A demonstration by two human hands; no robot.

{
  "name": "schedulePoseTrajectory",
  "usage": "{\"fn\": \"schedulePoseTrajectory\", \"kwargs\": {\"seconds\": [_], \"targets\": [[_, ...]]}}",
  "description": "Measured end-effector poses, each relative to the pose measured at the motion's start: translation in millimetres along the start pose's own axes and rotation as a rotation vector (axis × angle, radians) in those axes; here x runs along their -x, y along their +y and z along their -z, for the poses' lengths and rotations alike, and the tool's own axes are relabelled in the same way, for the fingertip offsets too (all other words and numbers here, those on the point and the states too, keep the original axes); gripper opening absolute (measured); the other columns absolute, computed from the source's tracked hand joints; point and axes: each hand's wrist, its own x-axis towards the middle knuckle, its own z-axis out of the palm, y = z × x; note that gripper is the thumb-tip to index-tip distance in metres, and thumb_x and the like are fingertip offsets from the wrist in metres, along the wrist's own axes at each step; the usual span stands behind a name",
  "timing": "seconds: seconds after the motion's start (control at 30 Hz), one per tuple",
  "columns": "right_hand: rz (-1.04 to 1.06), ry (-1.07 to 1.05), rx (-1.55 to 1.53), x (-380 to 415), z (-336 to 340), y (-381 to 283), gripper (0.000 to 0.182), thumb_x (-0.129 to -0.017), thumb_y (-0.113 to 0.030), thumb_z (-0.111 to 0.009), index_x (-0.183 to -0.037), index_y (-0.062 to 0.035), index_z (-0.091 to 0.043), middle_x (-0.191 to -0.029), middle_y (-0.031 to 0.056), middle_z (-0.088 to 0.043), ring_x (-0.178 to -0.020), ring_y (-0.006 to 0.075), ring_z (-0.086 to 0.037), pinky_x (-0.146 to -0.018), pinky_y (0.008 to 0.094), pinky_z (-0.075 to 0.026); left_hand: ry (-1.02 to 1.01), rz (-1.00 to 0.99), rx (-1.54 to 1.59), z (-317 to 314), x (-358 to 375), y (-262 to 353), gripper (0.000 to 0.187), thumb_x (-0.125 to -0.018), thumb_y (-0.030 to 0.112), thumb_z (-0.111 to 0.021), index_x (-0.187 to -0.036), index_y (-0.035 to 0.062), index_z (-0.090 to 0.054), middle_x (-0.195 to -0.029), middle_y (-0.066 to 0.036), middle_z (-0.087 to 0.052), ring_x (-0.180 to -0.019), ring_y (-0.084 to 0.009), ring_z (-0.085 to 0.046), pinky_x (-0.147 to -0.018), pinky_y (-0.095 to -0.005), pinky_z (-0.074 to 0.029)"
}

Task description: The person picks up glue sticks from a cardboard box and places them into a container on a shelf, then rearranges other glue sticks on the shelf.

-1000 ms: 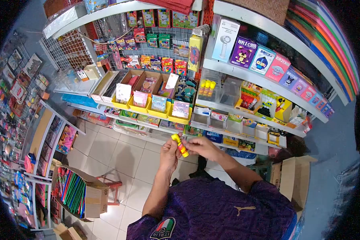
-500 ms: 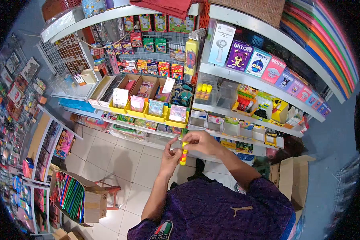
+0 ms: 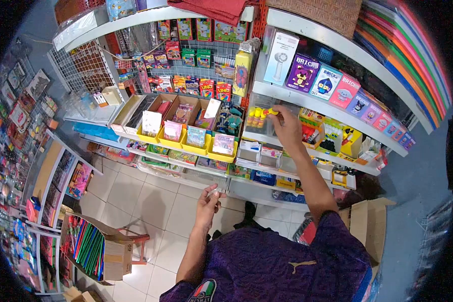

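Note:
My right hand (image 3: 288,130) reaches out to the middle shelf and pinches a yellow-and-red glue stick (image 3: 273,111) by its end. Several similar glue sticks (image 3: 256,115) with yellow tops stand in a clear plastic bin just left of my fingertips. Low over the floor, my left hand (image 3: 206,207) is half closed, palm up. A tiny pale bit (image 3: 215,191) shows at its fingertips, too small to name.
Boxed brick toys (image 3: 302,72) line the shelf above my right hand. Yellow trays (image 3: 194,141) with cards sit left of it. At lower left, a cardboard box (image 3: 117,256) of coloured sticks rests by a red stool (image 3: 142,241).
My right hand has moved up and right to the shelf, carrying the glue stick away from my left hand. My left hand has dropped slightly lower and left.

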Motion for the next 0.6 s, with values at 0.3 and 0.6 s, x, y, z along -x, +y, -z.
{"fn": "schedulePoseTrajectory", "kwargs": {"seconds": [0.3,0.6], "targets": [[0.200,-0.178,0.352,-19,-3,8,0.016,-0.085,-0.015,-0.072,-0.098,-0.0079,-0.066,-0.090,0.0139,-0.068,-0.092,0.0328,-0.063,-0.078,0.0460,-0.053,0.030,-0.003,0.001,5,-2,-6,0.037,-0.100,0.024,-0.063,-0.132,0.0074,-0.055,-0.096,-0.008,-0.073,-0.061,-0.0044,-0.050,-0.053,-0.0191,-0.037],[0.250,-0.237,0.458,-30,-13,29,0.013,-0.081,-0.014,-0.072,-0.081,-0.0043,-0.063,-0.080,0.0139,-0.067,-0.095,0.0332,-0.063,-0.082,0.0465,-0.050,0.028,0.003,-0.017,9,-2,-9,0.036,-0.100,0.023,-0.063,-0.130,0.0065,-0.055,-0.096,-0.008,-0.073,-0.062,-0.0045,-0.051,-0.052,-0.0191,-0.037]]}}
